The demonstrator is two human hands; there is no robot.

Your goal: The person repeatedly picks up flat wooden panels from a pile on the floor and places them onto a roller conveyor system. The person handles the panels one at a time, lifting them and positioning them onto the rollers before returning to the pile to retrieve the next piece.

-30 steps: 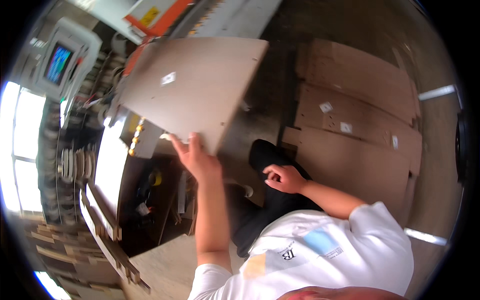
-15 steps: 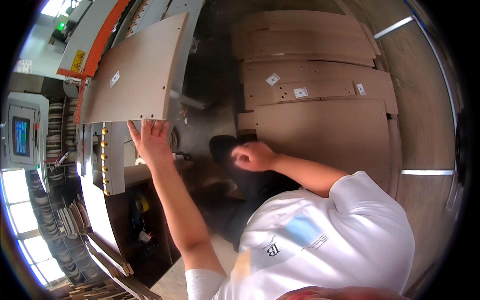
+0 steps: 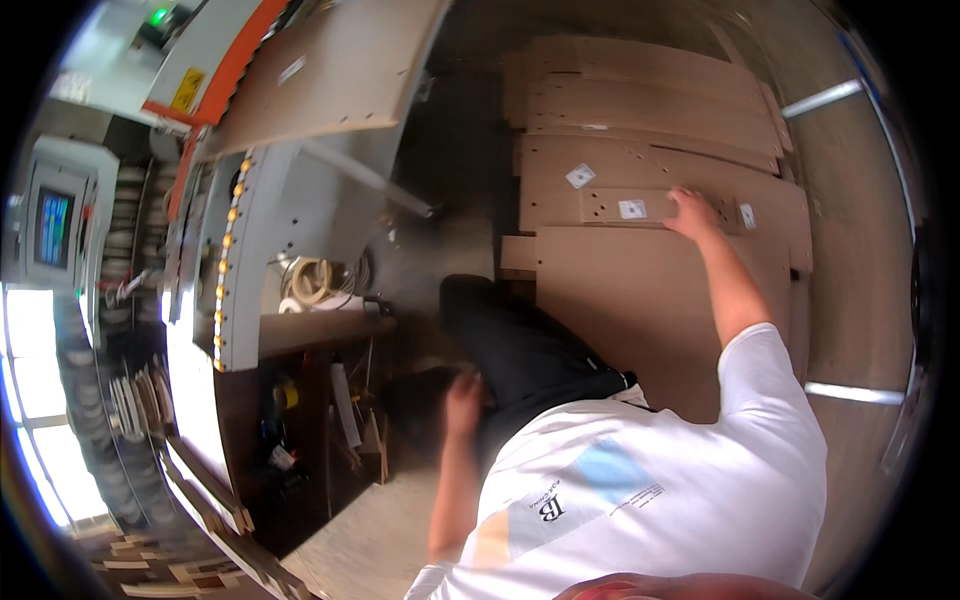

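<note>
At the right, my right hand reaches over a narrow drilled brown panel with a white label. Its thumb and fingers are apart, spanning the strip near its two long edges; a firm grip does not show. The strip lies on a larger labelled panel in the stack. My left hand hangs low beside my dark trousers, away from the panels, its fingers smeared by motion. A large brown board with holes along its edges rests on the machine at the upper left, apart from both hands.
The grey machine has an orange guard and a row of yellow rollers. A control screen stands far left. Tape rolls sit on a shelf above an open cabinet. More brown panels lie stacked right.
My left hand has left the board's edge and dropped toward my side. My right hand has moved from my waist out to the narrow panel. The board sits farther up in view.
</note>
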